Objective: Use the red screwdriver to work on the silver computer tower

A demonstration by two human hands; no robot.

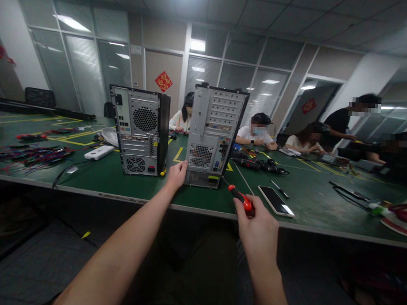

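Two computer towers stand upright on the green table, their rear panels facing me. My left hand [177, 175] grips the lower left edge of the right computer tower [202, 120]; its thumb shows, while the other fingers are partly hidden. In my right hand [259, 225] is a red and black screwdriver [239, 197], held by its handle. The screwdriver's shaft points up and left, its tip at the tower's lower right corner; whether it touches a screw cannot be made out. The second computer tower [139, 134] stands to the left, apart from both hands.
A phone [275, 200] and a thin pen-like tool [280, 189] lie right of my right hand. Bundled cables [27, 155] and a white power strip [99, 152] are at left. A dark power tool [246, 163] lies behind. Several people sit or stand across the green table [311, 200].
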